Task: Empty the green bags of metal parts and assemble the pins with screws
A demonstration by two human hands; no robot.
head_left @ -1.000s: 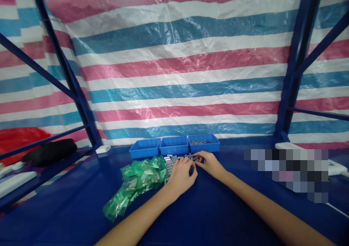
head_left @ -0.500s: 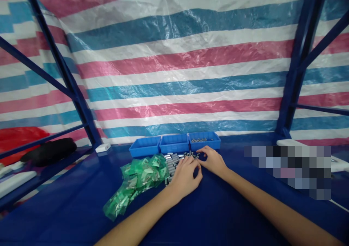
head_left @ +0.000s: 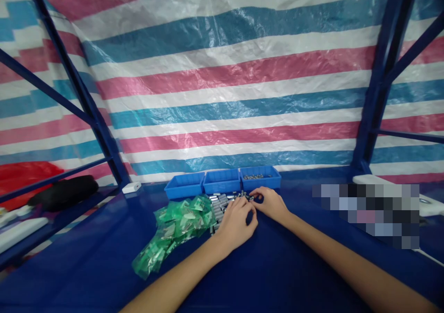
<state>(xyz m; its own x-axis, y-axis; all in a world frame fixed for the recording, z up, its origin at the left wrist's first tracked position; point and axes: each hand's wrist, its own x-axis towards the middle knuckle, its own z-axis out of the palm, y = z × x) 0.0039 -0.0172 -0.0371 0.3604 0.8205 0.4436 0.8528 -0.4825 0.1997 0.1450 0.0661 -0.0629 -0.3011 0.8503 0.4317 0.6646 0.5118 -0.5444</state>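
My left hand (head_left: 237, 221) rests with bent fingers over the right side of a pile of silvery metal cylinders (head_left: 218, 206); its fingertips are partly hidden by the hand itself. Beside it, my right hand (head_left: 268, 203) has thumb and forefinger curved towards small metal pieces (head_left: 243, 195) at the pile's right end. Anything between those fingers is too small to make out. Green plastic packets (head_left: 185, 218) lie heaped left of the cylinders. Behind the pile, a blue bin (head_left: 260, 184) holds small metal parts.
Two more blue bins (head_left: 185, 193) (head_left: 222, 189) stand left of the filled one. A white box (head_left: 132, 188) sits at the table's back left. Blue frame posts (head_left: 378, 81) rise at both sides before a striped sheet. A blurred patch covers items at right.
The fingers of my right hand have shifted slightly at the small metal pieces. My left hand stays almost in the same place.
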